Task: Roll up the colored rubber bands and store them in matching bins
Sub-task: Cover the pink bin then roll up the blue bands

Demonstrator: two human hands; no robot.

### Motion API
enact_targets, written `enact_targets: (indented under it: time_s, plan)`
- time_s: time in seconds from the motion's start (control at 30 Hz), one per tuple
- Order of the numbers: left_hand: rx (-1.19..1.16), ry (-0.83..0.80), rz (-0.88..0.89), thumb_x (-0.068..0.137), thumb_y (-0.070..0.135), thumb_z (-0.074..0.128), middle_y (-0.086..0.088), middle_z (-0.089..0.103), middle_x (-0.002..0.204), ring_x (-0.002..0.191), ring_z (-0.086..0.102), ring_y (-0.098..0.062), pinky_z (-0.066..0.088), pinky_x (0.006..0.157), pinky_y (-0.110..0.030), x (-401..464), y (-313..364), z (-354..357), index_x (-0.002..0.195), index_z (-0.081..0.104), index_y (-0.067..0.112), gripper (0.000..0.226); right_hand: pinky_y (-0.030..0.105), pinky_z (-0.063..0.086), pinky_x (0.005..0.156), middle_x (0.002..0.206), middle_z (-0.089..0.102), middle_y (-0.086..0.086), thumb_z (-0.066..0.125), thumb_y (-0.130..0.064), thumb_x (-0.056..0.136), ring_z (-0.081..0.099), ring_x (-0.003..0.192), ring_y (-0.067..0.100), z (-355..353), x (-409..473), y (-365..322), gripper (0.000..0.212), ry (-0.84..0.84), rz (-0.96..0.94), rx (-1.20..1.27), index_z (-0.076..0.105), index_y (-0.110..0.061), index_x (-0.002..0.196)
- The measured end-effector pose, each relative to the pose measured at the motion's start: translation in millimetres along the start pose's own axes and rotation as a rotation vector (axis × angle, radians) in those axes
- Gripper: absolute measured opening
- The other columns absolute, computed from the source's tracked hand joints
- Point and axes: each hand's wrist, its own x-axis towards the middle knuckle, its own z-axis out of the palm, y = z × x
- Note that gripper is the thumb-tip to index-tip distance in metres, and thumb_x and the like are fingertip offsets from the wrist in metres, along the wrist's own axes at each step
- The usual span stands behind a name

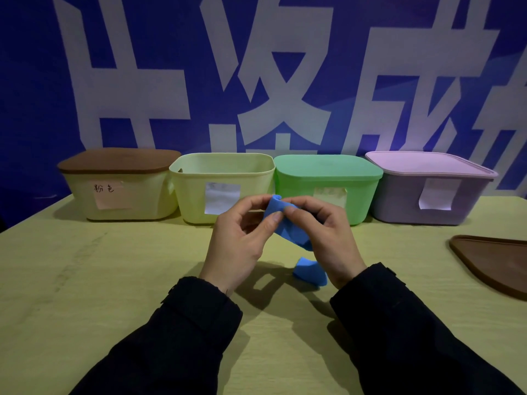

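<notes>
A blue rubber band (288, 223) is held above the table in front of the bins. My left hand (242, 238) pinches its rolled upper end with thumb and fingers. My right hand (325, 232) pinches the same end from the other side. The loose tail of the band hangs down behind my right hand and touches the table. Four bins stand in a row at the back: a cream bin with a brown lid (119, 189), an open pale yellow bin (222, 166), a green lidded bin (328, 169) and a purple lidded bin (430, 181).
A loose brown lid (496, 260) lies on the table at the right edge. Each bin carries a paper label on its front. The yellow-green table (114, 280) runs to a blue banner wall behind the bins.
</notes>
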Motion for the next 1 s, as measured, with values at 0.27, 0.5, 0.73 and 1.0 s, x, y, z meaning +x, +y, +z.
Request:
enact_targets:
  time_s: [0.27,0.5,0.73,1.0]
  plan:
    - [-0.023,0.031,0.015,0.097,0.004,0.063,0.003,0.077,0.103,0.099,0.072,-0.011,0.056,0.087,-0.023,0,1,1,0.110,0.070,0.017,0.020,0.018,0.050,0.073,0.085,0.075,-0.004,0.074,-0.011,0.088,0.066,0.081,0.006,-1,2,-2,0.008,0.046,-0.030,-0.109,0.078,-0.017,0.090]
    - [-0.033,0.043,0.035,0.098,0.006,0.062,0.005,0.077,0.101,0.097,0.072,-0.011,0.056,0.086,-0.023,0,2,2,0.107,0.070,0.023,0.020,0.032,0.049,0.063,0.078,0.067,0.016,0.080,-0.018,0.085,0.060,0.070,0.014,0,3,-2,0.007,0.127,-0.072,-0.136,0.074,-0.018,0.089]
    - [0.016,-0.033,0.016,0.104,0.013,0.053,0.003,0.077,0.106,0.104,0.071,-0.013,0.057,0.090,-0.029,0,-6,2,0.118,0.070,0.024,0.024,0.017,0.050,0.067,0.079,0.074,-0.005,0.075,-0.009,0.087,0.067,0.075,0.005,3,0,-1,0.006,0.071,-0.046,-0.045,0.077,-0.013,0.091]
    - [-0.003,-0.050,-0.003,0.098,0.019,0.063,-0.003,0.077,0.107,0.102,0.072,-0.021,0.058,0.094,-0.038,1,-10,0,0.120,0.071,0.012,0.024,0.029,0.052,0.082,0.097,0.076,0.006,0.062,-0.018,0.090,0.067,0.090,0.016,0,2,0,0.020,-0.042,0.061,0.022,0.078,-0.017,0.102]
